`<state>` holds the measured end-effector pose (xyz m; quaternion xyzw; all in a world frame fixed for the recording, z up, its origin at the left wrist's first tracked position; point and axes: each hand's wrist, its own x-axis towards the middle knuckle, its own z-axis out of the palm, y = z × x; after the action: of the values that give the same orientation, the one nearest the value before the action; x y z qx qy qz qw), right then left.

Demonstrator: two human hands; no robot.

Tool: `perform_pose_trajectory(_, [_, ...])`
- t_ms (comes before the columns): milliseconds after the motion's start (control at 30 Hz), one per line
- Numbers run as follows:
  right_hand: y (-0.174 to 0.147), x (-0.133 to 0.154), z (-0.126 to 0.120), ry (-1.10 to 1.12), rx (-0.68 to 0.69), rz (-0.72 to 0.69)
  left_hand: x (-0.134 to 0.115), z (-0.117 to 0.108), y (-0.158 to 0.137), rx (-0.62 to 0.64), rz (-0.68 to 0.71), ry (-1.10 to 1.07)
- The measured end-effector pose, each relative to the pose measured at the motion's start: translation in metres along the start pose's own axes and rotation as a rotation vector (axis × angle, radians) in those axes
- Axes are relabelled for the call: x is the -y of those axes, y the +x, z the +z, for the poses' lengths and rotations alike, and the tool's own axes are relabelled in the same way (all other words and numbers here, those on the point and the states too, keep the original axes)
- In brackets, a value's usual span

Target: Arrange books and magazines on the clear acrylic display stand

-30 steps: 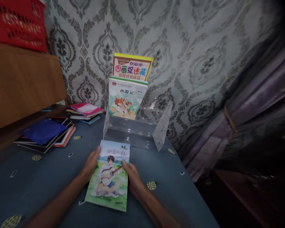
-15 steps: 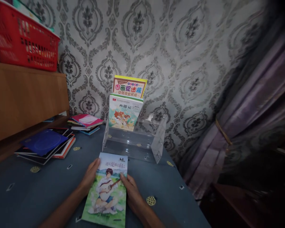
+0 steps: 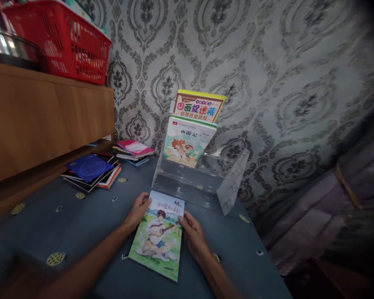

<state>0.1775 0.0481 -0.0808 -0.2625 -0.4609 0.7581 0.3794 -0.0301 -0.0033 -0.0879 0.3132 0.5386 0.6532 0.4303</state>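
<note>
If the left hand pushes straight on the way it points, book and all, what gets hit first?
Likely the clear stand, at its lower front. The left hand holds the book by its left edge and points forward and rightward; the gap's depth is hard to judge.

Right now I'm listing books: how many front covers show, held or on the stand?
3: guitar cover between left hand and right hand, white-topped cover on the stand, yellow-edged cover behind it. Others may be hidden.
</note>
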Motion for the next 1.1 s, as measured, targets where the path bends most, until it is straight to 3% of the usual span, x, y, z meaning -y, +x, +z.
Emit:
perform_pose_trajectory(600, [-0.007, 0.007, 0.001, 0.101, -0.006, 0.199, -0.015, 0.008, -0.012, -0.088, -0.032, 0.136])
perform_pose_trajectory(867, [-0.011, 0.0, 0.015, 0.189, 0.008, 0.191, -0.014, 0.014, -0.001, -0.214, -0.128, -0.085])
perform_pose_trajectory(1100, [-0.017, -0.002, 0.022, 0.101, 0.136, 0.175, -0.043, 0.011, 0.013, -0.157, -0.073, 0.017])
